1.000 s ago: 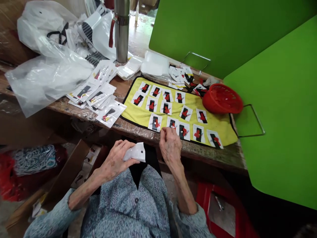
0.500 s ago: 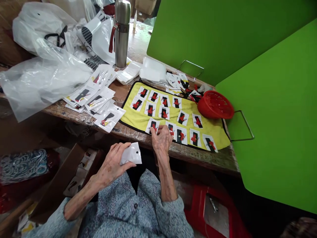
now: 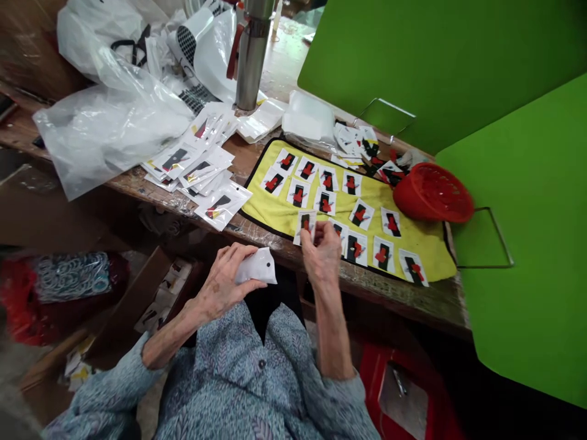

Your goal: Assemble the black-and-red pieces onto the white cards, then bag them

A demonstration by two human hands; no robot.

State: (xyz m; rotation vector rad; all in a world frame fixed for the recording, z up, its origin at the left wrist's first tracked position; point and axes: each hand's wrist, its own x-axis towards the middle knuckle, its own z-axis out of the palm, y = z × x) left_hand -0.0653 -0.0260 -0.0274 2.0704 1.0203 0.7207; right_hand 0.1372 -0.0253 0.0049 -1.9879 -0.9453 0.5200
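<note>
My left hand (image 3: 224,278) is wrapped round a small white pouch (image 3: 257,267) with a round hole near its end, held in front of the table edge. My right hand (image 3: 323,250) pinches a white card (image 3: 305,226) bearing a black and red item, at the near edge of the yellow cloth (image 3: 270,211). The card looks tilted up from the cloth. Several similar cards with black and red items lie in loose rows on the cloth. Left of it is a pile of filled white packets (image 3: 222,205).
A red basket (image 3: 428,192) stands at the cloth's right end, beside green panels (image 3: 518,201). Behind are clear bags (image 3: 309,119), loose cards and a steel flask (image 3: 252,64). Plastic sheeting (image 3: 119,128) covers the left. Below are an open cardboard box (image 3: 123,305) and a red stool (image 3: 373,366).
The view has shifted, so the table scene sits further right. My right hand has closed on the near-left card and raised it slightly. My left hand still holds the pouch.
</note>
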